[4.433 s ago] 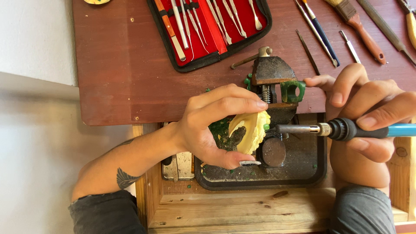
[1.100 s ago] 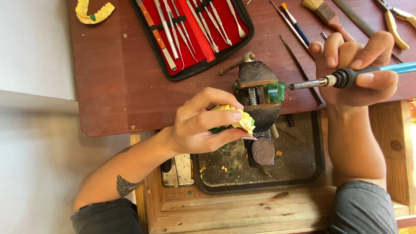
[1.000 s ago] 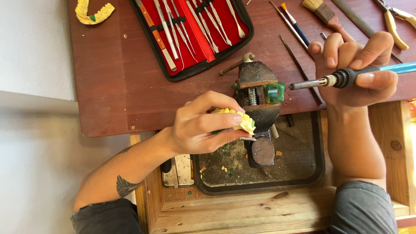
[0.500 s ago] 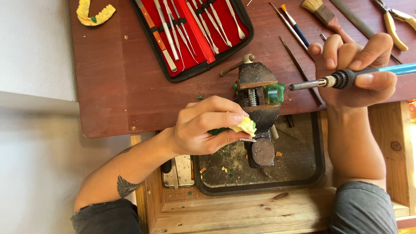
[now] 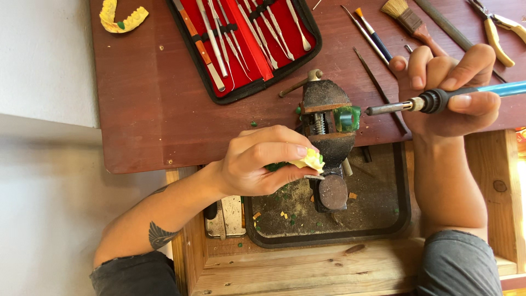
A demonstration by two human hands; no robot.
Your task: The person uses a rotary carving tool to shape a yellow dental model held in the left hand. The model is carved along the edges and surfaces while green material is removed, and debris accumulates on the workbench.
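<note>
We see the left hand (image 5: 260, 164) closed around a small yellow tooth cast (image 5: 310, 160), thumb and fingers pinched together on it, with a bit of green showing under the fingers; the cast sits just in front of the small metal vise (image 5: 327, 131) and above the black tray (image 5: 402, 219), which is speckled with dust and chips; the right hand (image 5: 446, 96) is wrapped tight on a blue-handled heated tool (image 5: 438, 100), held level with its metal tip pointing left toward a green block (image 5: 348, 118) on the vise, the tip near the block but apart from it; both hands are over the dark red-brown table (image 5: 148, 109); farther back lies an open red case of metal instruments (image 5: 246, 38), a second yellow tooth cast (image 5: 121, 16) near the far left corner, two brushes (image 5: 394, 24) and yellow-handled pliers (image 5: 496, 27) to the right.
</note>
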